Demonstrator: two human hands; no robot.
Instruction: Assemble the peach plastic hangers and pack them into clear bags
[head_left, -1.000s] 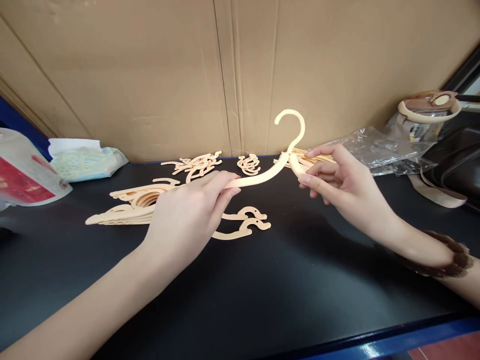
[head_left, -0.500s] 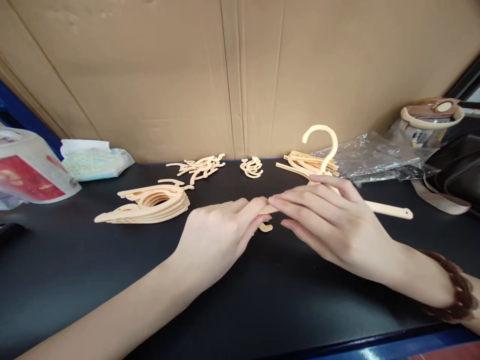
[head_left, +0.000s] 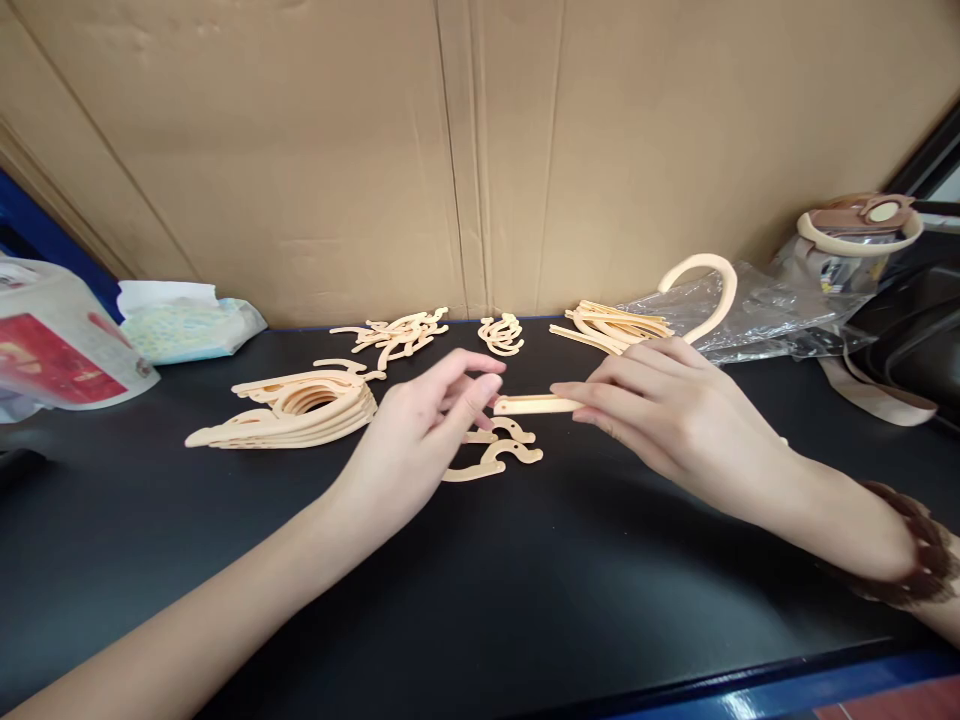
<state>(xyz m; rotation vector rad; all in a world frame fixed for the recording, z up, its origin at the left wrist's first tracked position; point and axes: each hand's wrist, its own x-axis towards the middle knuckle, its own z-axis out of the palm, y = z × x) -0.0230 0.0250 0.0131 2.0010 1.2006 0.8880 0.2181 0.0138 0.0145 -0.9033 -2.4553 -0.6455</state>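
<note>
My right hand [head_left: 667, 430] grips a cream plastic clothes hanger [head_left: 536, 405]. Its hook rises behind the fingers and one grooved arm points left. Beside that arm's tip is my left hand [head_left: 416, 440], thumb and fingers apart and holding nothing. Whether a fingertip touches the arm is hard to tell. Below them lie a couple of loose, curved hanger pieces [head_left: 511, 455], partly hidden by the left hand. To the left sits a stack of cream hanger parts [head_left: 330, 425]; the palm hides the middle of the held hanger.
At the back of the black table [head_left: 480, 600] lie a pile of curved pieces [head_left: 405, 332], small hooks [head_left: 500, 335] and long strips [head_left: 615, 322]. Clear plastic bags [head_left: 780, 315], a lidded bottle [head_left: 859, 235] and a dark bag are at right. A tissue pack [head_left: 187, 325] and paper roll [head_left: 75, 335] stand left.
My left hand has let go of the hanger arm and drawn back left, its fingers opening. The hanger has turned in my right hand, its hook moving right, and the loose pieces below show more.
</note>
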